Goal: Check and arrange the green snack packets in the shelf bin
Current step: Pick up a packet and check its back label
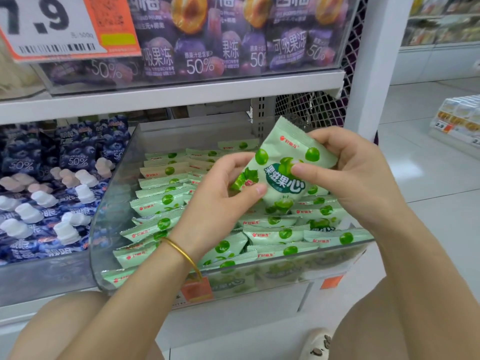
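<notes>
Shop shelving (181,97) in white filled the view, with pale floor tiles (428,178) off to the right of the grip. One green packet (280,162) was held tilted above the clear bin (109,203), printed face toward the camera. Left hand (220,188): thumb on the front of the packet's lower left corner, fingers curled behind it, pinching. Right hand (355,172): thumb pressed on the middle of the printed face, fingers wrapped round the upper right edge, also gripping. Both hands held the same packet.

Directly below and behind the grip, the rest of the green packets (275,235) lay in overlapping rows inside the bin, mostly logo end forward. Gold bangle (181,252) sat on the left wrist. Orange tag (196,289) was on the bin front, below the grip. Left of the grip: blue pouches (39,178) with white caps in the neighbouring bin. Above the grip: purple pouches (207,48) on the upper shelf, and a price sign (52,27) reading 7.9 at upper left.
</notes>
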Demonstrator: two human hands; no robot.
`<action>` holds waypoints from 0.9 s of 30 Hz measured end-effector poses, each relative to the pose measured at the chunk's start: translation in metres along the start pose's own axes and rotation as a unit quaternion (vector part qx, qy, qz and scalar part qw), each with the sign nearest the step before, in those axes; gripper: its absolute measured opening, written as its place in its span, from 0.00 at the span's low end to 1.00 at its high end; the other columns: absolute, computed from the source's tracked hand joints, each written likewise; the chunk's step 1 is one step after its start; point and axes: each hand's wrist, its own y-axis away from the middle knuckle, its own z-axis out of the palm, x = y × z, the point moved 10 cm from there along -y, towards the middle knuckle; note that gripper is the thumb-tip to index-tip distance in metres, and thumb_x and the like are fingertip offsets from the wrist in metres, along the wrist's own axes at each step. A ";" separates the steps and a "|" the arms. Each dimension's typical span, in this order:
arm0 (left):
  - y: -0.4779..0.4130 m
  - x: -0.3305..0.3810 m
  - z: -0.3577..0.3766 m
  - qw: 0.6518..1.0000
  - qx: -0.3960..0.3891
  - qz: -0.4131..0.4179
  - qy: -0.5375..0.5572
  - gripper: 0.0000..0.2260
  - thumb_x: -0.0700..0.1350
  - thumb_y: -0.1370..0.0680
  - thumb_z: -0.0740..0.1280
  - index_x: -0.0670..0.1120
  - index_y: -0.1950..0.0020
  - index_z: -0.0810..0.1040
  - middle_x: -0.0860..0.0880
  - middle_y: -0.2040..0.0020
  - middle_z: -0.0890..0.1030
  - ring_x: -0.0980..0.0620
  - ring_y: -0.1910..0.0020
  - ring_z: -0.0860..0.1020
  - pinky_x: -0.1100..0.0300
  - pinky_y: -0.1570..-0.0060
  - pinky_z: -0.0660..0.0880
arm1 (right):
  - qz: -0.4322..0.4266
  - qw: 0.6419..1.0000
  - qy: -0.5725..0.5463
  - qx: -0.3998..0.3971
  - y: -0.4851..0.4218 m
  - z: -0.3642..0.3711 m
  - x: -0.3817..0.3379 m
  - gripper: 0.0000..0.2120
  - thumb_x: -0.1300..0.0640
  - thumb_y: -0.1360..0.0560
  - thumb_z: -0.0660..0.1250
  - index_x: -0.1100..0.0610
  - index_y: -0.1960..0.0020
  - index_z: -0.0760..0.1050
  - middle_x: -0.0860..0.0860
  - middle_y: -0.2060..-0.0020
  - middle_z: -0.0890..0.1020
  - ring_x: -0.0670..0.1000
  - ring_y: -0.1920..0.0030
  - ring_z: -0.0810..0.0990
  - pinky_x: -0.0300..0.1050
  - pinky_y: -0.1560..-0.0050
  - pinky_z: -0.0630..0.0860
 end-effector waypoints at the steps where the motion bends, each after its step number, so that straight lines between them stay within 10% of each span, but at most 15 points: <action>1: -0.001 -0.003 -0.001 1.000 0.015 -0.004 -0.006 0.19 0.41 0.26 0.70 0.49 0.37 0.70 0.52 0.40 0.77 0.56 0.41 0.76 0.59 0.42 0.73 | -0.005 1.000 0.004 0.012 0.001 -0.006 -0.002 0.13 0.64 0.33 0.75 0.50 0.55 0.78 0.51 0.59 0.83 0.48 0.59 0.82 0.45 0.57 0.81; 6: 0.000 0.004 -0.003 0.988 0.067 0.032 -0.132 0.13 0.41 0.26 0.69 0.51 0.46 0.69 0.53 0.42 0.74 0.61 0.42 0.74 0.63 0.43 0.75 | -0.017 0.998 0.060 0.010 0.008 -0.032 -0.011 0.13 0.66 0.30 0.71 0.50 0.53 0.75 0.45 0.60 0.82 0.41 0.59 0.81 0.36 0.58 0.77; 14: 0.006 0.006 0.045 0.926 -0.076 0.085 -0.360 0.02 0.51 0.28 0.69 0.55 0.59 0.77 0.58 0.40 0.72 0.57 0.36 0.65 0.67 0.39 0.56 | -0.026 0.977 0.197 -0.079 0.021 -0.043 -0.019 0.15 0.66 0.29 0.71 0.46 0.54 0.73 0.34 0.62 0.79 0.34 0.61 0.77 0.25 0.60 0.69; 27: 0.010 0.009 0.054 0.880 -0.094 0.149 -0.442 0.05 0.45 0.27 0.70 0.47 0.60 0.76 0.49 0.39 0.76 0.47 0.34 0.66 0.52 0.35 0.62 | -0.009 0.921 0.353 -0.166 0.009 -0.027 -0.005 0.09 0.61 0.27 0.70 0.49 0.52 0.75 0.37 0.62 0.76 0.34 0.60 0.73 0.25 0.59 0.66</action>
